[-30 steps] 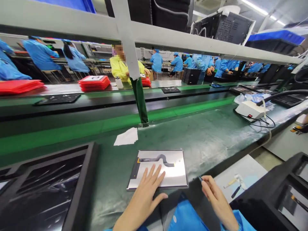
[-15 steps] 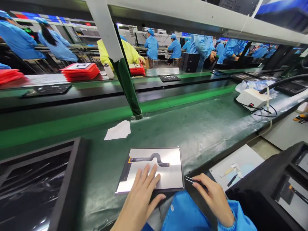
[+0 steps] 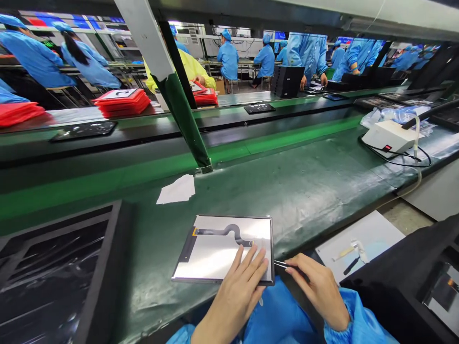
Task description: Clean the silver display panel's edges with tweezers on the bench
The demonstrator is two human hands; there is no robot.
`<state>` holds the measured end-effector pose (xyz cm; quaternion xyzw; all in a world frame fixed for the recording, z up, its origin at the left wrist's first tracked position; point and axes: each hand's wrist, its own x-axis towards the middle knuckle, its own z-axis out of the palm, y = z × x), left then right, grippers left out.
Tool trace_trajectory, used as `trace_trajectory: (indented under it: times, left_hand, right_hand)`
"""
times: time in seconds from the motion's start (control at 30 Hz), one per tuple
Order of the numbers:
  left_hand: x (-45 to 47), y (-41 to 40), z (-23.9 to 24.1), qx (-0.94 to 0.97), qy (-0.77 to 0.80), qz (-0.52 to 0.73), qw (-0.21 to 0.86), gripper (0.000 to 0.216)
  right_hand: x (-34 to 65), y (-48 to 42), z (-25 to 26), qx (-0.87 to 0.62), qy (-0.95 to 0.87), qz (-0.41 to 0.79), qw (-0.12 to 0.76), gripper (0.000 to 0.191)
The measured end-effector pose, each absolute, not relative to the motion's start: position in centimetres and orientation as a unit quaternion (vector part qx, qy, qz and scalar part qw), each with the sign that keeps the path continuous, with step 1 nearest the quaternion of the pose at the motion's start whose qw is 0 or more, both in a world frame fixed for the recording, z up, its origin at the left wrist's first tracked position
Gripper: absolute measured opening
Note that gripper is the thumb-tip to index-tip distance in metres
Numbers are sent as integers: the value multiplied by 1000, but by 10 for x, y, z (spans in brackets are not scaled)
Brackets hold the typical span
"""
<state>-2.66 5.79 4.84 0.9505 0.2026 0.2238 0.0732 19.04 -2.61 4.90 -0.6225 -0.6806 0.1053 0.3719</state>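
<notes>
A tablet-size display panel (image 3: 211, 260) lies silver back up on the green bench, near its front edge. A dark curved ribbon cable (image 3: 231, 230) runs across its upper part. My left hand (image 3: 242, 284) rests flat on the panel's lower right, fingers stretched out, holding nothing. My right hand (image 3: 315, 284) is closed on a pair of tweezers (image 3: 280, 264), whose tips are at the panel's right edge. Whether the tips touch the edge, I cannot tell.
A black foam tray (image 3: 53, 272) with film-covered contents stands at left. White paper (image 3: 176, 189) lies behind the panel. A green-and-white post (image 3: 182, 119) rises from the bench. Right are a white device (image 3: 389, 138) with cables and a black case (image 3: 401, 282). Co-workers sit and stand beyond.
My left hand has slid right across the panel, from its middle to the lower right. The tweezers in my right hand are now closer to the panel's right edge. The view has shifted slightly.
</notes>
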Motion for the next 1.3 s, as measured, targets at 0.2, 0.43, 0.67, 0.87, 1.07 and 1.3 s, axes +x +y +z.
trace_trajectory:
  times: [0.2, 0.43, 0.67, 0.87, 1.07, 1.3]
  left_hand:
    - [-26, 57, 49, 953, 201, 215, 75, 48]
    - [-26, 56, 49, 952, 202, 217, 77, 48]
    - [-26, 57, 47, 951, 205, 220, 76, 44]
    - [-15, 55, 46, 933, 230, 269, 62, 42]
    - [-15, 33, 64, 934, 85, 340, 64, 17]
    - [-29, 21, 66, 938, 92, 298, 149, 27]
  right_hand:
    - [191, -23, 50, -617, -698, 92, 353, 30]
    - [193, -21, 55, -613, -706, 110, 336, 27]
    - [201, -21, 52, -632, -643, 222, 370, 28]
    - [206, -43, 56, -691, -595, 156, 380, 21]
    - [176, -74, 58, -612, -644, 245, 387, 20]
    - [155, -81, 50, -602, -553, 431, 383, 38]
